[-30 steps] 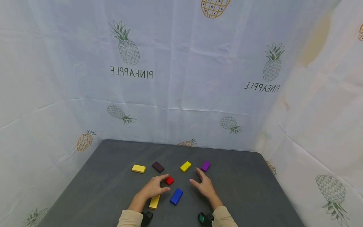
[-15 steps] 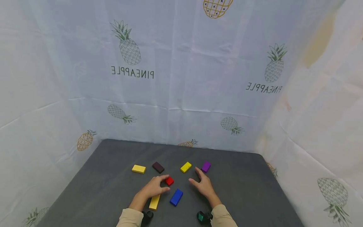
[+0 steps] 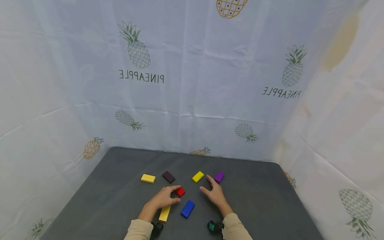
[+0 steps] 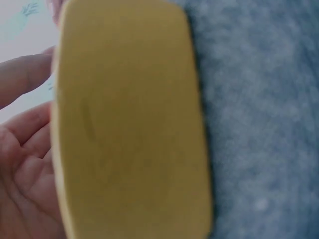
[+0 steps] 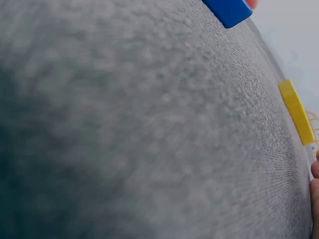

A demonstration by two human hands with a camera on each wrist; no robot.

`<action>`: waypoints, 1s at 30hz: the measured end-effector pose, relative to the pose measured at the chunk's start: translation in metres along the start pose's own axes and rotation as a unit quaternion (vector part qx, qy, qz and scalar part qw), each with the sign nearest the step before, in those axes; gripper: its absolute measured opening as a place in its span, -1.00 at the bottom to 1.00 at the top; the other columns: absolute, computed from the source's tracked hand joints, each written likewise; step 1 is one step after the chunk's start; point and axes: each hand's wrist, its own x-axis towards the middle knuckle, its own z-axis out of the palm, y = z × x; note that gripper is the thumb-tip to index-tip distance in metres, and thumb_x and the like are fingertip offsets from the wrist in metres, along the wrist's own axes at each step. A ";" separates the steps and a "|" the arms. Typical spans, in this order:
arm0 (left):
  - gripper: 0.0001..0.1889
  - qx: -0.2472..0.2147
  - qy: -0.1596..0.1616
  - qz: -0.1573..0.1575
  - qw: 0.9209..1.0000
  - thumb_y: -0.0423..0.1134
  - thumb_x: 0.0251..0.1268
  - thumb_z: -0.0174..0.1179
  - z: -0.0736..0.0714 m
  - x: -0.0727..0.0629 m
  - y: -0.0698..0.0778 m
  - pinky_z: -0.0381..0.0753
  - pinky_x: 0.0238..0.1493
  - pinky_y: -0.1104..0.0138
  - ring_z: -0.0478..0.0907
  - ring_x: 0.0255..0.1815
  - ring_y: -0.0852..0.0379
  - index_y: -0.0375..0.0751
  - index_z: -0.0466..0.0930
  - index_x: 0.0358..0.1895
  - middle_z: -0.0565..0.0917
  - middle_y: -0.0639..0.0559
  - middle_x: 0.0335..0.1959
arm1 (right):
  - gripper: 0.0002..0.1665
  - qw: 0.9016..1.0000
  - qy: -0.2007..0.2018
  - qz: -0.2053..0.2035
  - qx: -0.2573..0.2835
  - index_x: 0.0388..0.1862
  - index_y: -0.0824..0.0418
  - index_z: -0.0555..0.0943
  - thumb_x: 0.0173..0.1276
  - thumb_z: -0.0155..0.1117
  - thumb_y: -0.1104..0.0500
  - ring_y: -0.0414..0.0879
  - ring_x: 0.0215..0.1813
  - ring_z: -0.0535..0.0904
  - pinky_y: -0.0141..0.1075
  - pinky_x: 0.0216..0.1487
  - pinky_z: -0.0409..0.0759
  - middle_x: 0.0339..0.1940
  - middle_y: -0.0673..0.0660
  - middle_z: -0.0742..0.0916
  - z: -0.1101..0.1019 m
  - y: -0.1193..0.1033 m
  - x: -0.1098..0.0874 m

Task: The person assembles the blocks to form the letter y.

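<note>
Red block (image 3: 180,191) beside our left hand (image 3: 163,198), toward the right edge of the desk (image 3: 258,200), long axis unclear; right hand (image 3: 216,196) farther. Both: fingers parted, nothing held.

The yellow block (image 5: 297,113) appeared along the visible boundary of the grey tabletop (image 5: 164,119), its long side slanting downward to the right. Above and to the left of the yellow block, a blue block (image 5: 229,10) was shown in part, its upper portion cropped. The right hand (image 5: 315,199), represented only by cropped fingers, appeared just below the yellow block, with a narrow gap between them. Pale printed cloth (image 5: 295,37) formed the background behind the yellow block; orange lines of its print emerged immediately to the block's right.
</note>
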 end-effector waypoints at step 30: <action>-0.50 0.020 0.022 -0.011 1.000 -0.19 0.23 0.26 0.002 0.011 -0.002 0.43 0.19 -0.07 0.47 0.21 -0.18 -0.27 0.48 0.23 0.56 -0.20 0.18 | -0.18 0.999 -0.011 0.010 -0.050 0.37 0.31 0.33 0.23 0.34 -0.03 0.26 0.36 0.33 0.17 0.33 0.28 0.34 0.33 0.45 0.010 -0.002 0.024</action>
